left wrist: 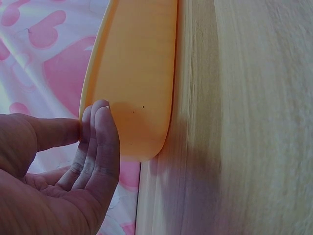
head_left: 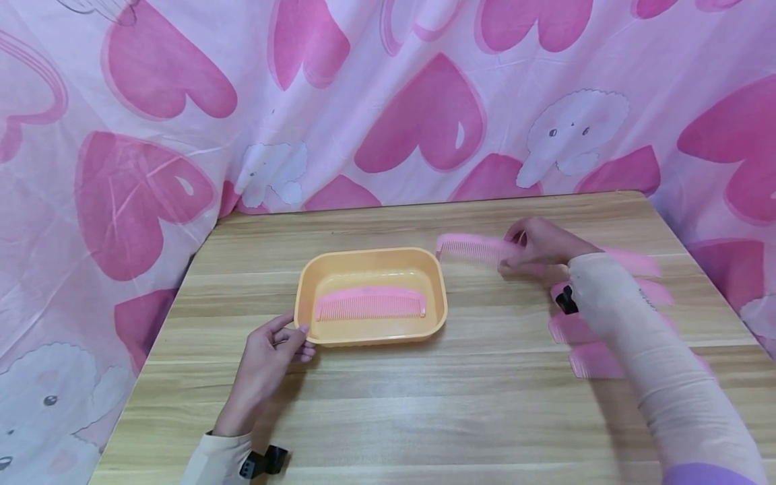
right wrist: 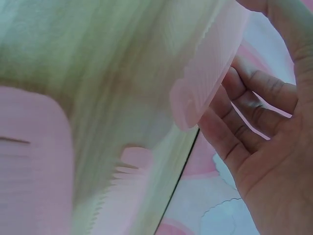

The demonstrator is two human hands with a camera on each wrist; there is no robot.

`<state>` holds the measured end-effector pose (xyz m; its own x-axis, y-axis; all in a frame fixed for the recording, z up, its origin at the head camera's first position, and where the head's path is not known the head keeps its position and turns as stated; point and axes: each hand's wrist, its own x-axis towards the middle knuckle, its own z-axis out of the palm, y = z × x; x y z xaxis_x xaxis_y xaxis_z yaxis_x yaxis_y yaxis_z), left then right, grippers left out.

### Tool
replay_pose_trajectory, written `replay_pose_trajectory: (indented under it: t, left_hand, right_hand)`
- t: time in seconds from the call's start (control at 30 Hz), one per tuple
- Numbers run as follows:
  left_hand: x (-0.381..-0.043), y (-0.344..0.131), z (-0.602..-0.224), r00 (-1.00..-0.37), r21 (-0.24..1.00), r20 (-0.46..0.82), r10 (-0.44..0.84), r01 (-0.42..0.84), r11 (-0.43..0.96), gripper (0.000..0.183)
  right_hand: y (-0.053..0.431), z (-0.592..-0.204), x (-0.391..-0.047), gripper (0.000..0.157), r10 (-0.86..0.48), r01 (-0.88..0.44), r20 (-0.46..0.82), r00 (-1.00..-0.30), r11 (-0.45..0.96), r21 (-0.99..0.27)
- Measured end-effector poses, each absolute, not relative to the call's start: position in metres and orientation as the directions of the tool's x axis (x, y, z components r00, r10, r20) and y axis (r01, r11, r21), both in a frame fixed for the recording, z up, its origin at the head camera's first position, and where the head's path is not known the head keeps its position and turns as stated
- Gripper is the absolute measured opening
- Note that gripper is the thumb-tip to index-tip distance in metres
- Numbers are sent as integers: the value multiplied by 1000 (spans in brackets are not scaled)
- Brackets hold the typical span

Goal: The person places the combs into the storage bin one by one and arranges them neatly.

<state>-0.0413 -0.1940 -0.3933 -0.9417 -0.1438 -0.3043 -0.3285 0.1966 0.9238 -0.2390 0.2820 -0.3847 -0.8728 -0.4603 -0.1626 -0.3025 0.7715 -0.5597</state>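
Note:
A yellow-orange plastic basin (head_left: 348,330) stands on the table, with one pink comb (head_left: 371,296) lying inside, teeth toward me. My left hand (head_left: 267,357) pinches the basin's near left corner, thumb at the rim and fingers against the outer wall (left wrist: 134,73). To the right of the basin, my right hand (head_left: 539,244) holds another pink comb (head_left: 469,244) by its right end. This comb points left, its far end close to the basin's right rim. In the right wrist view, thumb and fingers grip the comb (right wrist: 210,73) along its back.
Several more pink combs (head_left: 597,362) lie in a column on the right of the wooden table (head_left: 424,411), partly hidden under my right forearm. A pink curtain (head_left: 418,114) with hearts hangs behind the table and along its sides.

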Motion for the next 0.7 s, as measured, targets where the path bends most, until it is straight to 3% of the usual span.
replay_pose_trajectory:
  t: [0.4,0.7]
  left_hand:
    - [-41,-195,-394,-942,925,-303,-142,-326,194,50]
    - [-41,-195,-394,-943,926,-302,-140,-325,194,50]
  right_hand:
    - [270,-360,-241,34,-497,-399,-47,-867,747,-531]
    - [243,-342,-236,37,-536,-470,0,-844,742,-478]
